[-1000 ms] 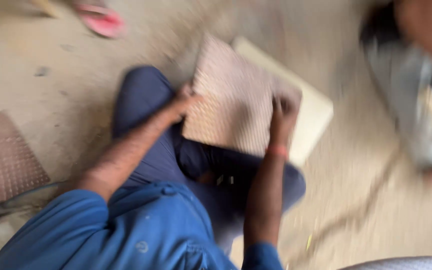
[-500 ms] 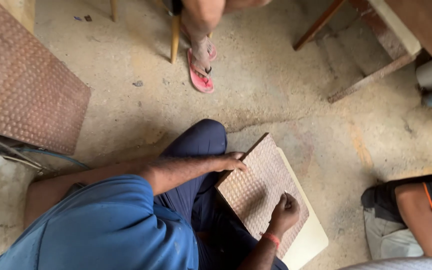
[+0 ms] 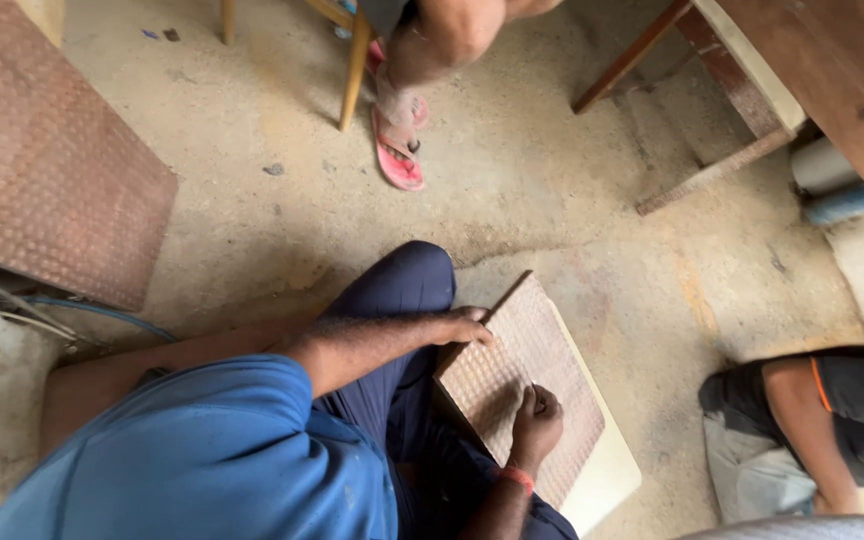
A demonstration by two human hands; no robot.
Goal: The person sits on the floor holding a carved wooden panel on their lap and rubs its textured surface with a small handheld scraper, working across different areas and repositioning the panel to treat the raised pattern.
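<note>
Large studded brown panel leaning at far left. Left hand gripping upper edge of textured brown tile resting on lap over pale slab; right hand fisted on tile's face. Pink sandal beyond; crouched co-worker at right.

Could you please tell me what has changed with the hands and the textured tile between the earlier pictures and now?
The left hand kept its place at the upper left edge of the brown textured tile. The right hand came off the tile's right edge onto its face, fingers curled. The tile stayed on the pale slab by the knee; the view swung too.
</note>
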